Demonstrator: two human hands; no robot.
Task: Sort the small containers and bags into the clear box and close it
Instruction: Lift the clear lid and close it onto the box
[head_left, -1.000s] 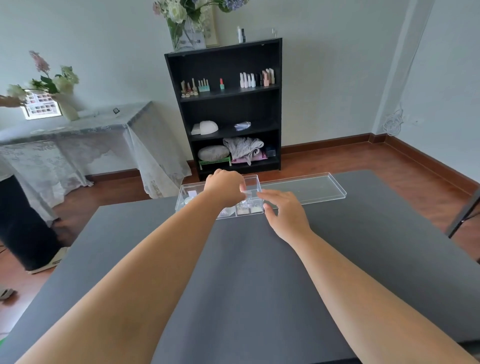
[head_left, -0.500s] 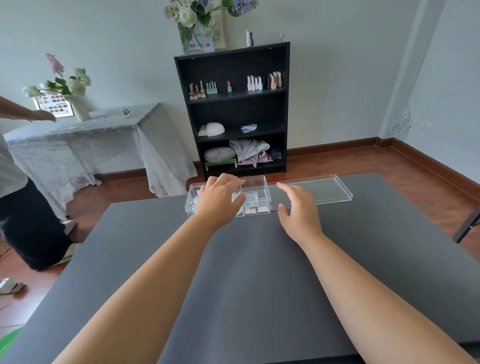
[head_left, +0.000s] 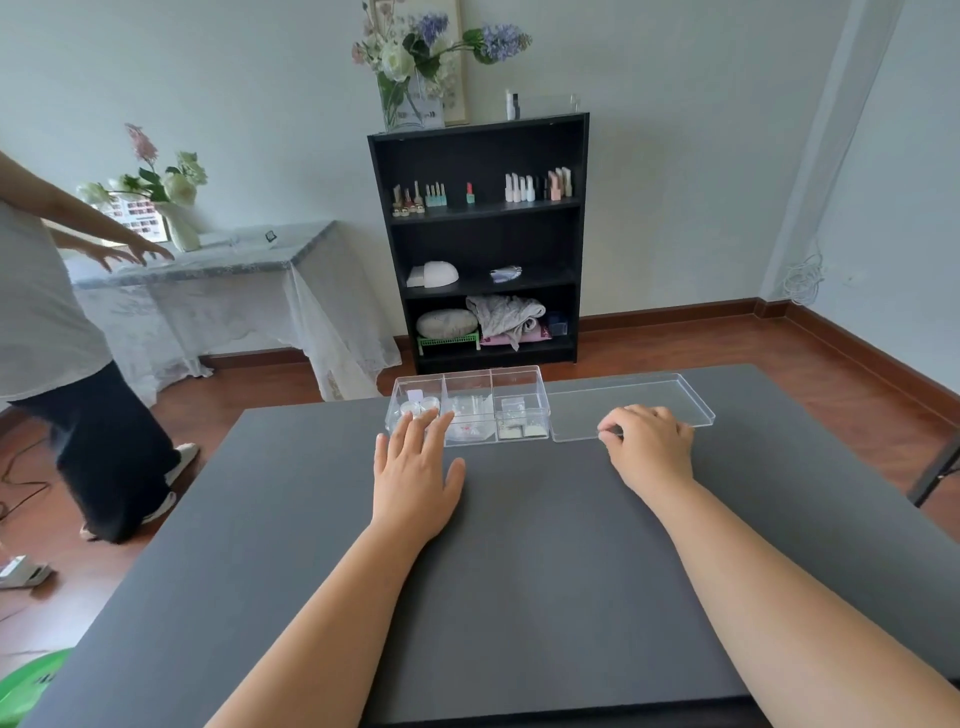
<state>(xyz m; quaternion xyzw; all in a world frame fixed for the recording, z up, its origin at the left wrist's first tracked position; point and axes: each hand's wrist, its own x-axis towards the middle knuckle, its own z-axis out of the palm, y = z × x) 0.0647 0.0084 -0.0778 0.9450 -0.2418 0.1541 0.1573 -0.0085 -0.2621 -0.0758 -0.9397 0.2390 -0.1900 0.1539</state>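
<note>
Left hand (head_left: 415, 480) lies flat and released on the surface (head_left: 519, 571), fingertips at the box (head_left: 467, 405). Right hand (head_left: 649, 447) pinches the lid (head_left: 631, 402) edge.

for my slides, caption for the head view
Right hand grips the lid beside the filled box; left hand rests open.
</note>
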